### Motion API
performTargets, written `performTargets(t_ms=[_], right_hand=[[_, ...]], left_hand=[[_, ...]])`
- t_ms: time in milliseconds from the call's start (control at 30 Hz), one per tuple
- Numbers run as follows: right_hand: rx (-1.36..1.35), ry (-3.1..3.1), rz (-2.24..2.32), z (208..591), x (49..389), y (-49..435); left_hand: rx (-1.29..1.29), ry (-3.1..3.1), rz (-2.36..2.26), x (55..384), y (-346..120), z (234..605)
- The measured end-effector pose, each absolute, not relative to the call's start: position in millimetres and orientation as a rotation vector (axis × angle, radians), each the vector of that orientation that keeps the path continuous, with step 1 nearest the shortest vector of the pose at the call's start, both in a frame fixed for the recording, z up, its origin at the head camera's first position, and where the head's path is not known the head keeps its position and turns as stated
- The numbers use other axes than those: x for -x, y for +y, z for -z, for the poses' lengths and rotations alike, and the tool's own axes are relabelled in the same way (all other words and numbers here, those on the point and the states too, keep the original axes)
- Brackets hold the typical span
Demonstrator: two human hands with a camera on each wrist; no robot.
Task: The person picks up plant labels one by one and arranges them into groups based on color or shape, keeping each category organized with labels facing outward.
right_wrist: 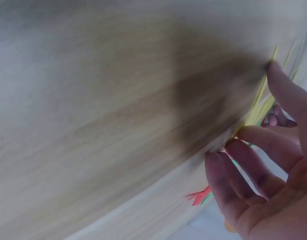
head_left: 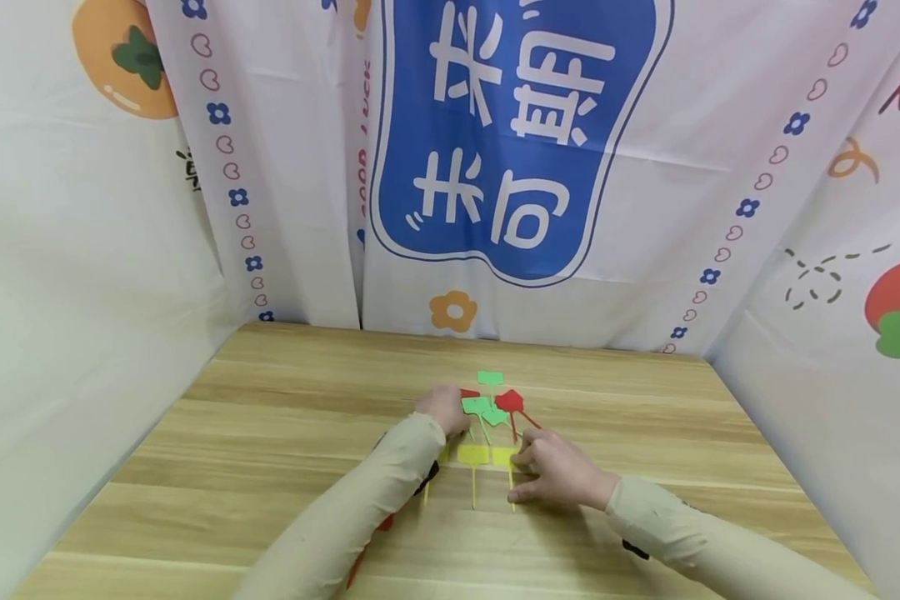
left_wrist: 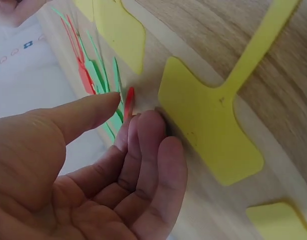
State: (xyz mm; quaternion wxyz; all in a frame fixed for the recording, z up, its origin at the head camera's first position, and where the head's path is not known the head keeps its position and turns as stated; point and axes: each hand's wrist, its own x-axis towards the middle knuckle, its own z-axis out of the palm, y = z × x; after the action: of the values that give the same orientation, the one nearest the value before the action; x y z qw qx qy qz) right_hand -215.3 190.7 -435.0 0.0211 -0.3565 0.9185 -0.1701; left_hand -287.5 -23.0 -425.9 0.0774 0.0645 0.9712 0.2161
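Observation:
T-shaped plastic plant labels lie on the wooden table. My right hand (head_left: 558,471) touches the rightmost yellow label (head_left: 503,457); its thumb is at the stem's lower end, its fingers beside the label's head. Left of it lies another yellow label (head_left: 473,455), and a third is partly hidden by my left forearm. My left hand (left_wrist: 108,170) has bent fingers and a thumb apart from them, close to a red label (left_wrist: 129,102). Green labels (head_left: 476,406) overlap beside it, near a red label (head_left: 510,401).
A single green label head (head_left: 490,377) lies farthest back. Something red (head_left: 355,569) shows beside my left forearm on the table (head_left: 285,392). Printed white cloth (head_left: 300,250) hangs behind the table and at both sides.

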Motion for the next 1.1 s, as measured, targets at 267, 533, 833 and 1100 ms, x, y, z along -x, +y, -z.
performTargets(t_ms=[267, 533, 833, 1100], right_hand=[[1.115, 2.835, 0.539, 437.5, 214.2, 191.6], [1.175, 2.852, 0.506, 437.4, 219.9, 189.4], [1.182, 2.854, 0.484, 434.5, 220.2, 189.2], [1.158, 2.859, 0.488, 431.6, 217.2, 187.4]], left_hand=[[-0.159, 2.885, -0.699, 286.3, -20.0, 427.8], [-0.125, 2.834, -0.747, 289.3, -22.4, 424.8], [-0.069, 2.698, -0.909, 285.9, -21.6, 425.0], [-0.043, 2.721, -0.831, 286.9, -20.1, 421.6]])
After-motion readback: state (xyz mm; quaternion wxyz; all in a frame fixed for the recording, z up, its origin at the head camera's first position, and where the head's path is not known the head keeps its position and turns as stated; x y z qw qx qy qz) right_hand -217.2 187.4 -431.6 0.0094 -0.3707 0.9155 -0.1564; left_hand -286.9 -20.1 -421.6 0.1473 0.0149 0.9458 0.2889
